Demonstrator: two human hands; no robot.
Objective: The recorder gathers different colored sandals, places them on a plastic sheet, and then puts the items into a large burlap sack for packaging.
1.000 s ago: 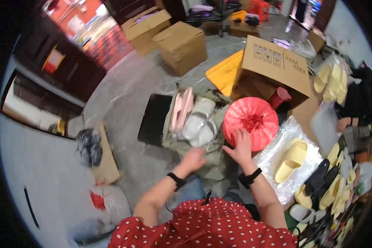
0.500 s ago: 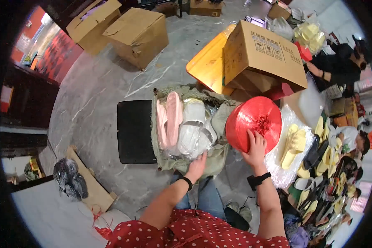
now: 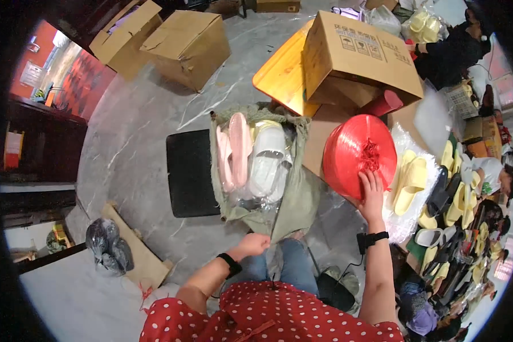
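A crumpled grey plastic bag (image 3: 107, 246) is seen on a flat cardboard sheet (image 3: 139, 256) at the far left of the grey marble floor (image 3: 137, 148). Next is a black rectangular stool (image 3: 191, 172), just beside an open olive-green fabric sack (image 3: 293, 199) in which a pair of pink slippers (image 3: 235, 149) and a pair of white slippers wrapped in clear plastic (image 3: 268, 162) are held. The near edge of the sack is touched by the left hand (image 3: 254, 244), which is curled into a loose fist; whether fabric is pinched cannot be told. Behind the sack, a large brown cardboard box (image 3: 356, 54) is tilted over a yellow wooden board (image 3: 282, 77). To the right, a big red spool of plastic twine (image 3: 359, 154) is stood on the floor, its lower right face pressed by the flat, spread right hand (image 3: 373, 195), nothing being gripped. Pale yellow slippers on clear plastic (image 3: 410, 179) are laid just beside the spool, with further mixed slippers (image 3: 453, 228) heaped toward the right edge.
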